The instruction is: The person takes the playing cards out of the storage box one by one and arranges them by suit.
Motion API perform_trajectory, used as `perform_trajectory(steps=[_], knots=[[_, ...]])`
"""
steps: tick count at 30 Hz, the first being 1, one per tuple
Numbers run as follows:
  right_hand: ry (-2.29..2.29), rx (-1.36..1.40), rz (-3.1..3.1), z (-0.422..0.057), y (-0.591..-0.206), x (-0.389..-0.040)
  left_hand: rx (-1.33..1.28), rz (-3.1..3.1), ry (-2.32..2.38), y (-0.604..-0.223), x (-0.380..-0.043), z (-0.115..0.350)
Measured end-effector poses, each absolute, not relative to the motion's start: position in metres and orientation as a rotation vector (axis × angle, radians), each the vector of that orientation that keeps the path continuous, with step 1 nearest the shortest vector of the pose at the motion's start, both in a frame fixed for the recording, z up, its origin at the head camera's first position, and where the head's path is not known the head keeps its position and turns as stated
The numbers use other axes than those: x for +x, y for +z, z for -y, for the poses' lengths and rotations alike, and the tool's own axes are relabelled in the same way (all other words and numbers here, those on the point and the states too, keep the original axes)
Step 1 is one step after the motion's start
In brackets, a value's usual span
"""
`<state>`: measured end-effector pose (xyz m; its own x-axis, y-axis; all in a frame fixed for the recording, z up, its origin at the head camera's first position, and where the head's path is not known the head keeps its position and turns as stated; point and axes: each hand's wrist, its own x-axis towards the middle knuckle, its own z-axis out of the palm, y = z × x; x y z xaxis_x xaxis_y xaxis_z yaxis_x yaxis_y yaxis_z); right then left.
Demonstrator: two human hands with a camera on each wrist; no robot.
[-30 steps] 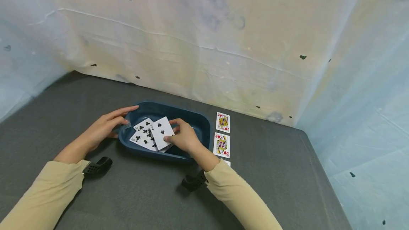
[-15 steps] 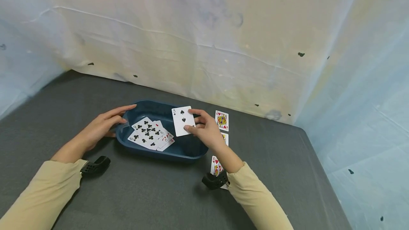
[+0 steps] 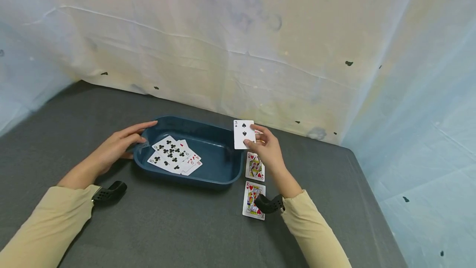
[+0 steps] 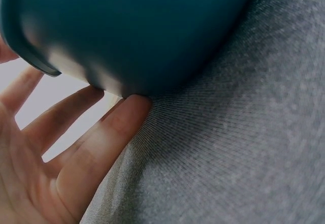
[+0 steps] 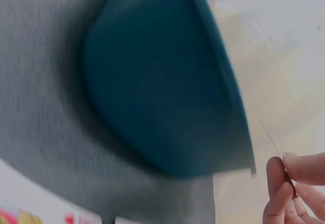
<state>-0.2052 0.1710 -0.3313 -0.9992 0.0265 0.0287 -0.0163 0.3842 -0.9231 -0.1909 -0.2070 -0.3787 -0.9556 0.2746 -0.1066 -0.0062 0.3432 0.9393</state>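
Observation:
My right hand point(image 3: 268, 147) pinches a three of spades point(image 3: 243, 132) between thumb and fingers, above the right end of a dark blue tray point(image 3: 223, 182). The right wrist view shows this card edge-on as a thin line. At the tray's left end, my left hand point(image 3: 118, 147) holds the rim, and the left wrist view shows its fingertips point(image 4: 134, 104) against the outer wall. Several face-up playing cards point(image 3: 172, 152), with clubs on top, overlap inside the tray. Right of the tray lie a queen of hearts point(image 3: 255, 166) and a king of hearts point(image 3: 250, 195), partly behind the right wrist strap.
The right hand covers most of another card behind the queen. A dark grey tabletop point(image 3: 178, 226) carries everything. Pale hanging sheeting point(image 3: 208, 53) encloses the back and sides. Black straps point(image 3: 110, 191) are worn on both wrists.
My right hand has lifted the three of spades off the pile and carried it right, past the tray's right end. The left hand stays on the rim.

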Motion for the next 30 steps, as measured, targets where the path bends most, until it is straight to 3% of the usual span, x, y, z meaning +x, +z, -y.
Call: perform_trajectory(steps=[15,30], knots=[[1.619,-0.331,2.531,-0.225,-0.351,-0.229,0.266,-2.346,1.673,-0.379,-0.190,0.207],[1.408,-0.419,2.623,-0.254,-0.370,-0.239,0.256,-2.333,1.688,-0.380,-0.190,0.206]])
